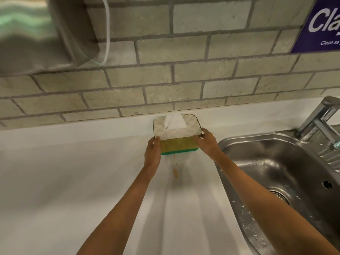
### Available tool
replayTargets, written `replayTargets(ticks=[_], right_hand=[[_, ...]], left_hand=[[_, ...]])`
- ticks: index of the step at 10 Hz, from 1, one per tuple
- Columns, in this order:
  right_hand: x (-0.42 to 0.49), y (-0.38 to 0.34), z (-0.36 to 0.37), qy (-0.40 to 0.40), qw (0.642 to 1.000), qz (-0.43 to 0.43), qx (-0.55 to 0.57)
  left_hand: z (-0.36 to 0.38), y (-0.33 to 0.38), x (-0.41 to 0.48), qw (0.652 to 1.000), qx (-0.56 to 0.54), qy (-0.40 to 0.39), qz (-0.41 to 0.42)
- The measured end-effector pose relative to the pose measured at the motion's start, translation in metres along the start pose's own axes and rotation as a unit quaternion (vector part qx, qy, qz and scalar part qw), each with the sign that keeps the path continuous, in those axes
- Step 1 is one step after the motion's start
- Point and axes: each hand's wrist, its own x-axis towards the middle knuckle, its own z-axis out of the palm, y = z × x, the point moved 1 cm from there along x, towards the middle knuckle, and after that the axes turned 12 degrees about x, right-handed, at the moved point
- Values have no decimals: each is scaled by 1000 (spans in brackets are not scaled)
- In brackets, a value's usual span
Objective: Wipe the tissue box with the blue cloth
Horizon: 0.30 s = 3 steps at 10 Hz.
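The tissue box (177, 142) has a white quilted lid, a yellow-gold side and a green base, with a white tissue (174, 121) sticking up from its slot. It is at the back of the white counter, close to the brick wall. My left hand (153, 150) grips its left end and my right hand (207, 142) grips its right end. Whether the box rests on the counter or is slightly lifted is unclear. No blue cloth is in view.
A steel sink (276, 172) with water drops and a chrome tap (320, 118) lies to the right. An orange-brown smear (175, 172) marks the counter (73, 181) just in front of the box. A grey dispenser (73, 32) hangs on the wall upper left.
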Motion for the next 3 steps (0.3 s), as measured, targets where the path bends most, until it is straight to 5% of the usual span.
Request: replayTargets(ticks=[3], right_hand=[[0,3,-2,-14,999,33,40]], left_hand=[[-3,3,0,999,28,-14,-21]])
